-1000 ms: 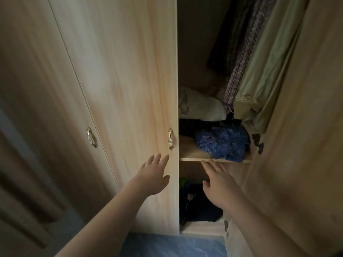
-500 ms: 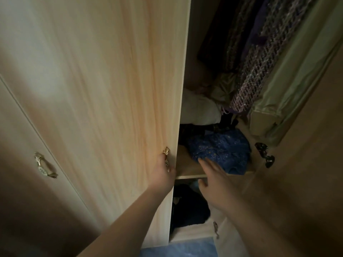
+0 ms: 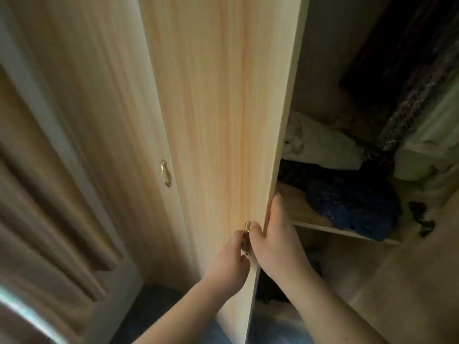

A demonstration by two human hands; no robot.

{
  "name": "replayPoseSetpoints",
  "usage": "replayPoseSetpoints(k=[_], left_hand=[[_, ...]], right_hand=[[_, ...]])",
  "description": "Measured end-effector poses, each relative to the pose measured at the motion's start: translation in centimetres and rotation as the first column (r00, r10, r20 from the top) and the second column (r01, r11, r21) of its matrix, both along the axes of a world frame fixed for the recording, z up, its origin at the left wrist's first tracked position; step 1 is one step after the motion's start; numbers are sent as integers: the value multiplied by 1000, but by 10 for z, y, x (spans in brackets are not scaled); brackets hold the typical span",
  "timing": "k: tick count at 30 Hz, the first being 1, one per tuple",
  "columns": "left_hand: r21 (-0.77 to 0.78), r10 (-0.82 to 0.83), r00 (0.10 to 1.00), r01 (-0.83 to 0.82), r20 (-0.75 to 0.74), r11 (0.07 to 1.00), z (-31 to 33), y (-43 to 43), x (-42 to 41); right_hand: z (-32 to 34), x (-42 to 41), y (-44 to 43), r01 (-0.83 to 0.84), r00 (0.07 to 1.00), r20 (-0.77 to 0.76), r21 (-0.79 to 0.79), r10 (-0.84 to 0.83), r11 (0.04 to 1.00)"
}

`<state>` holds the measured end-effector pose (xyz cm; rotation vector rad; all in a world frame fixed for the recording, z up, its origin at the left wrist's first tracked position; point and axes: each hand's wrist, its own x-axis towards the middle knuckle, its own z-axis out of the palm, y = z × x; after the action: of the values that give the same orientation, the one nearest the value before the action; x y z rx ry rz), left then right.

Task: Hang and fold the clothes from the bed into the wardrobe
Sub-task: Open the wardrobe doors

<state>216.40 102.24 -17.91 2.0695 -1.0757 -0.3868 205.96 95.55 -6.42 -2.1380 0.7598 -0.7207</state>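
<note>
A light wooden wardrobe door [image 3: 218, 115] stands swung out toward me, edge on. My left hand [image 3: 229, 265] grips its small brass handle [image 3: 247, 234]. My right hand [image 3: 278, 237] holds the door's free edge, thumb on the front and fingers wrapped behind. Inside the wardrobe a shelf [image 3: 310, 219] carries a crumpled blue garment [image 3: 352, 204], with a white cloth bundle [image 3: 323, 145] behind it. Dark patterned and pale green clothes [image 3: 427, 115] hang at the upper right. No bed is in view.
A second, closed wardrobe door [image 3: 99, 108] with a brass handle [image 3: 165, 173] stands to the left. A beige curtain [image 3: 49, 219] hangs at the far left. The right-hand door [image 3: 409, 281] stands open. Dark clothes lie on the wardrobe floor [image 3: 270, 289].
The left hand reached and took the brass handle, and the door swung out toward me. The right hand moved from in front of the shelf onto the door's edge.
</note>
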Motion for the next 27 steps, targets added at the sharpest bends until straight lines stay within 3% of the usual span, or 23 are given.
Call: replayPoseSetpoints(k=[7, 13, 21, 24, 27], left_hand=[[-24, 106, 994, -105, 32, 994, 10, 103, 11], [-46, 170, 984, -173, -56, 984, 32, 195, 54], [26, 187, 974, -186, -130, 982, 25, 276, 74], [287, 84, 992, -108, 96, 952, 12, 288, 43], [272, -81, 963, 8, 257, 962, 10, 275, 6]], right_hand=[[3, -2, 105, -155, 987, -47, -48, 153, 987], [-1, 32, 188, -288, 956, -97, -111, 278, 951], [-40, 10, 230, -162, 962, -251, -209, 107, 965], [-57, -29, 232, -76, 945, -326, -232, -4, 970], [-66, -70, 229, -7, 904, -408, -308, -125, 951]])
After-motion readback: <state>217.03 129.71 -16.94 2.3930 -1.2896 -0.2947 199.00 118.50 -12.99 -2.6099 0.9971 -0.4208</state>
